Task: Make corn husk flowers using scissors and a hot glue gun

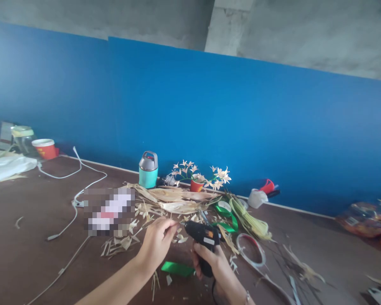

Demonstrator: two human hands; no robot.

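Observation:
My right hand [213, 263] grips a black glue gun [203, 237] by the handle, its nozzle pointing left. My left hand [157, 242] is pinched shut on a thin dried stem or leaf piece right at the nozzle tip; the piece is too small to name surely. Both hands hover over a brown table [34, 237] strewn with dried husk leaves [174, 199]. A green paper piece [177, 268] lies on the table between my wrists.
A teal jar with a grey lid [148, 170], a small red pot of husk flowers [197, 178], green ribbon [226, 214], a tape roll [251, 250] and white cables [73, 203] lie about. A blue wall [241, 127] backs the table. Red cup [45, 148] far left.

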